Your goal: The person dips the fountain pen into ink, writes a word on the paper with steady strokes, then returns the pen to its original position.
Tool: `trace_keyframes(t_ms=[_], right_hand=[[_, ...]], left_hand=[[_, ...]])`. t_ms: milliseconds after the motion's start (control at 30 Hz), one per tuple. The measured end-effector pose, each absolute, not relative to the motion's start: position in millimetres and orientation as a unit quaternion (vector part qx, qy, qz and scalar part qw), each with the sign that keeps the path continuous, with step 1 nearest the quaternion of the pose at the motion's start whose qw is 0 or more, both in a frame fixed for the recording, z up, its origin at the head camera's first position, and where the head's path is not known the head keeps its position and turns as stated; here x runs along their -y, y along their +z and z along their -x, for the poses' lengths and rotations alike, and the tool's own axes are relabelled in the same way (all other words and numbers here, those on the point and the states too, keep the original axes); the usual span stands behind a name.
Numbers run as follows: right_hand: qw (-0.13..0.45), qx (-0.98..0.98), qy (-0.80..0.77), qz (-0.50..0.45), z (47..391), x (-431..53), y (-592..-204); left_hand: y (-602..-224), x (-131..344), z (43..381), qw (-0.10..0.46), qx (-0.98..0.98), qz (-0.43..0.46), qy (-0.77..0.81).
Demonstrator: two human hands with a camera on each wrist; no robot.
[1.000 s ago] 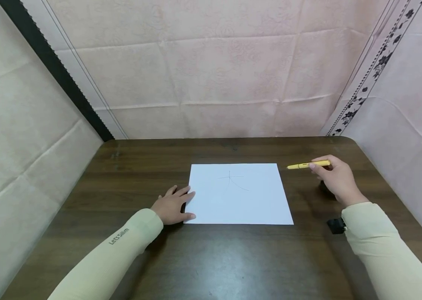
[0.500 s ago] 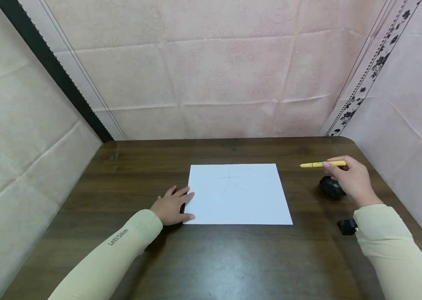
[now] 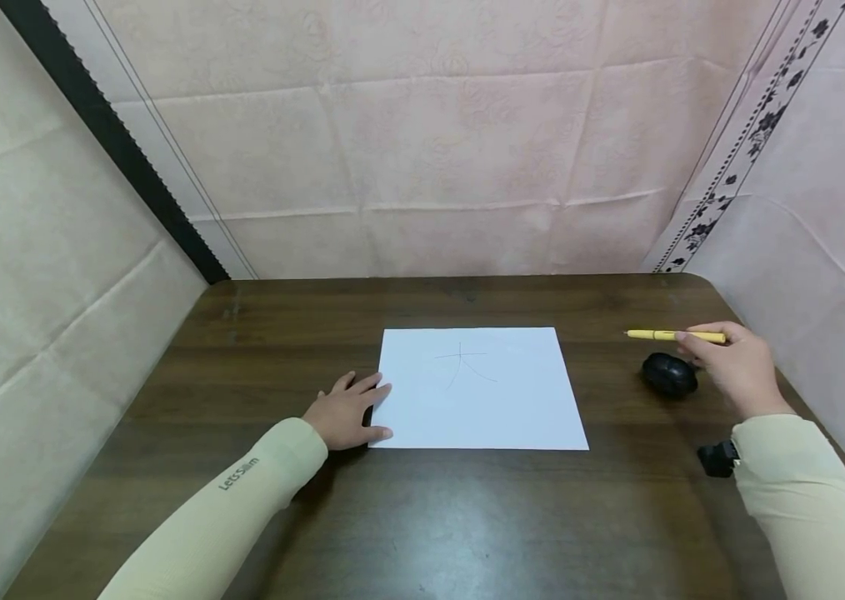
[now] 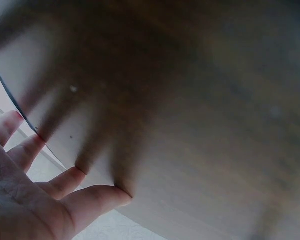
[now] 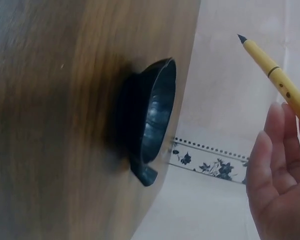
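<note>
My left hand [image 3: 345,414] rests with fingers spread on the left edge of a white sheet of paper [image 3: 497,417]. Thin dark strokes, a cross with two slanting lines below, mark the sheet's upper part. In my right hand [image 3: 736,368], a yellow pen [image 3: 651,335] is pinched between thumb and fingers, its dark pointed tip [image 5: 242,38] aimed left and clear of the table. Just left of that hand stands a small black dish [image 3: 668,375]; the right wrist view shows its hollow, glossy inside and a short lip. The left wrist view shows the left fingertips touching down.
The dark brown wooden table [image 3: 467,517] has rounded far corners. Pale cloth [image 3: 422,167] hangs behind it and along both sides, with a floral border at the right. A black device [image 3: 717,458] is worn at the right wrist.
The right hand has moved right with the pen, away from the paper and past the black dish, which is now uncovered. The left hand and paper stay put.
</note>
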State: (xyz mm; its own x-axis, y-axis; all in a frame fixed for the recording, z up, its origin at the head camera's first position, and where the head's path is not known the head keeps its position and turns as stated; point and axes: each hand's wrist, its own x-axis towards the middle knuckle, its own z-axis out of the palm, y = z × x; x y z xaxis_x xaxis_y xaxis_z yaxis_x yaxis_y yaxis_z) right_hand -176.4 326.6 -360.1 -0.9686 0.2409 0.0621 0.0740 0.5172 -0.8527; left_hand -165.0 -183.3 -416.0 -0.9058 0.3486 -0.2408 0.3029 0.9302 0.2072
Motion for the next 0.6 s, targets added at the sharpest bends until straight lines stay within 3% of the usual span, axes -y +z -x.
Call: trace_keyframes(t_ms=[600], right_hand=[[0.093, 0.862, 0.484, 0.118, 175, -351, -371]], left_hand=[[-415, 186, 165, 0.142, -0.971, -0.171, 0.089]])
